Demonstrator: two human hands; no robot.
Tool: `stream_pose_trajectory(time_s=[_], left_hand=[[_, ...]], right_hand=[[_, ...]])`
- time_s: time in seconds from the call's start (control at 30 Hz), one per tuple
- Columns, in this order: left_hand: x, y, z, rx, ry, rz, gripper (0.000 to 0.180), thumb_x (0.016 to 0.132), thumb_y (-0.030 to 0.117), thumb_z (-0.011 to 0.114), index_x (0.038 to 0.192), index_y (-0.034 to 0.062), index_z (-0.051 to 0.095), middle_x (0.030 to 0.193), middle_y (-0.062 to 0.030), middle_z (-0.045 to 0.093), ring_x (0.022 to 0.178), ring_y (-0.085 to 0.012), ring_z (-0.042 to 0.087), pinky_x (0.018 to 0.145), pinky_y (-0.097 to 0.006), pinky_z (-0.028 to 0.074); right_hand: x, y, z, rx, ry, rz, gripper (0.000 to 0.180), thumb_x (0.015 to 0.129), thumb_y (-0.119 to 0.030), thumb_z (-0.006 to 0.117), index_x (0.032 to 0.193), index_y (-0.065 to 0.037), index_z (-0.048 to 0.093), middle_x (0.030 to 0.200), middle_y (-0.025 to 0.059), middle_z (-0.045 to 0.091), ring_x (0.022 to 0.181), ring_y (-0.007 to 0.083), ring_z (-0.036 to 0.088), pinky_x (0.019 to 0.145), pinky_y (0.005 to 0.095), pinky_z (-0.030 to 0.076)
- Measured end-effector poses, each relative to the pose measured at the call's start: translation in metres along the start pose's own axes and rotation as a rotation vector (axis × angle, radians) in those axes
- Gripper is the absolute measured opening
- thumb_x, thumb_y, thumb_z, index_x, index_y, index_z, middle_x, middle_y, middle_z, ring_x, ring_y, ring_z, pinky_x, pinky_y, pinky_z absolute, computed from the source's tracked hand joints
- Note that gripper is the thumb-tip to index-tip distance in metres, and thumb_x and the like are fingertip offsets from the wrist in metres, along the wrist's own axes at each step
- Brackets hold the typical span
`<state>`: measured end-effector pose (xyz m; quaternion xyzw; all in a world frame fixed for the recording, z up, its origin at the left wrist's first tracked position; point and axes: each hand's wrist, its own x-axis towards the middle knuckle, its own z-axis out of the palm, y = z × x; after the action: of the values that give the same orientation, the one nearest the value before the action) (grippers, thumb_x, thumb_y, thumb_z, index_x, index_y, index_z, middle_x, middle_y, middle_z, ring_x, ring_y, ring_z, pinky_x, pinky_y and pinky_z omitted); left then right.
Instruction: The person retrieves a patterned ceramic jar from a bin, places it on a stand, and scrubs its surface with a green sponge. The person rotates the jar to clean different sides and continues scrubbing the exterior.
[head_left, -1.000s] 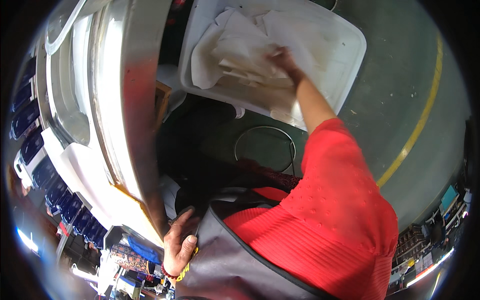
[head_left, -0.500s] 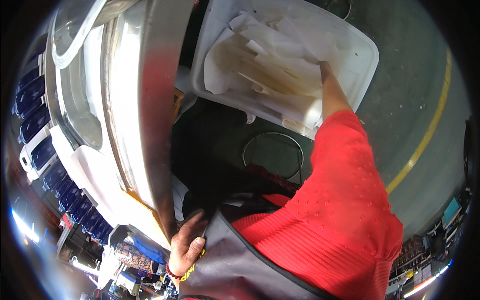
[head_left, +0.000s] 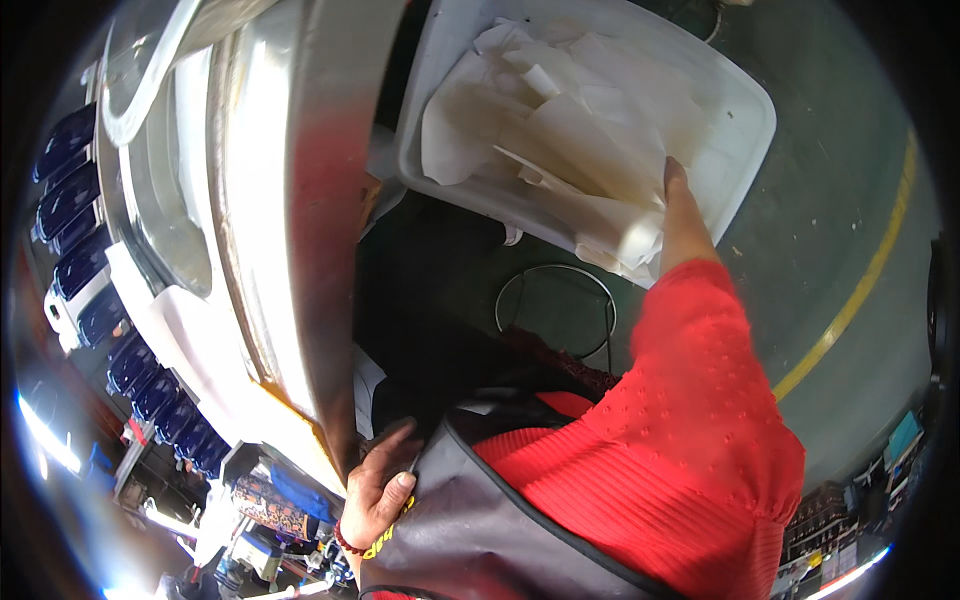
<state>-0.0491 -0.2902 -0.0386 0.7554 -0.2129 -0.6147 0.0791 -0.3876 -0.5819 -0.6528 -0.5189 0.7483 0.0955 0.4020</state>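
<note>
My right arm, in a red sleeve, reaches into a large white plastic tub (head_left: 745, 170) at the far side. There my right hand (head_left: 675, 185) is against a heap of loose white and cream sheets (head_left: 590, 120), some of them curled. Its fingers are hidden among the sheets, so I cannot see their grip. Close to my body, my left hand (head_left: 378, 497) rests by the dark apron (head_left: 470, 530) and the metal table edge (head_left: 330, 330). Its thumb and fingers are apart and it holds nothing. A beaded bracelet circles that wrist.
To my left runs a metal-edged worktop with white sheets (head_left: 190, 340) and a clear curved piece on it. Beyond stand several dark blue glossy containers (head_left: 70, 200). A round metal stool ring (head_left: 555, 310) is below the tub. A yellow line (head_left: 850, 300) crosses the green floor.
My view has shifted slightly. The right hand has drawn a little nearer along the sheets, and some of them lie differently. My left hand stays at the apron and table edge.
</note>
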Motion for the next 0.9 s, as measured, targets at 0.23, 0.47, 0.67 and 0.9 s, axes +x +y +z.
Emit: stream_pose_trajectory(time_s=[0.23, 0.47, 0.67, 0.9], left_hand=[[0.01, 0.009, 0.005, -0.014, -0.026, 0.024, 0.069, 0.1, 0.038, 0.062, 0.15, -0.0042, 0.04, 0.131, -0.0231, 0.064, 0.121, -0.0294, 0.062, 0.104, -0.037, 0.046], [0.014, 0.025, 0.009, 0.01, -0.085, 0.008, 0.069, 0.102, 0.039, 0.06, 0.151, -0.0047, 0.038, 0.131, -0.0227, 0.063, 0.121, -0.0284, 0.061, 0.105, -0.036, 0.044], [0.013, 0.033, 0.012, 0.072, -0.103, 0.015, 0.072, 0.102, 0.042, 0.059, 0.153, -0.0041, 0.035, 0.133, -0.0225, 0.063, 0.121, -0.0271, 0.061, 0.105, -0.037, 0.045], [0.01, 0.036, 0.015, 0.087, -0.121, 0.079, 0.074, 0.102, 0.044, 0.058, 0.153, -0.0045, 0.033, 0.133, -0.0233, 0.062, 0.123, -0.0291, 0.061, 0.106, -0.038, 0.044]], right_hand=[[-0.136, -0.042, 0.004, 0.164, 0.204, -0.261, 0.034, 0.085, -0.031, 0.065, 0.106, -0.005, 0.071, 0.098, 0.0262, 0.071, 0.095, 0.0455, 0.068, 0.082, 0.0498, 0.054], [-0.239, -0.09, 0.026, 0.22, 0.236, -0.369, 0.049, 0.085, -0.02, 0.069, 0.131, -0.005, 0.062, 0.107, 0.0163, 0.072, 0.095, 0.0368, 0.069, 0.08, 0.043, 0.056], [-0.254, -0.12, -0.01, 0.116, 0.188, -0.523, 0.035, 0.087, -0.01, 0.059, 0.121, -0.002, 0.059, 0.101, 0.0143, 0.07, 0.092, 0.0351, 0.069, 0.075, 0.0463, 0.055], [-0.288, -0.165, -0.014, -0.04, 0.061, -0.748, 0.044, 0.092, -0.008, 0.052, 0.134, 0.006, 0.052, 0.112, 0.0177, 0.069, 0.1, 0.0322, 0.069, 0.08, 0.0409, 0.057]])
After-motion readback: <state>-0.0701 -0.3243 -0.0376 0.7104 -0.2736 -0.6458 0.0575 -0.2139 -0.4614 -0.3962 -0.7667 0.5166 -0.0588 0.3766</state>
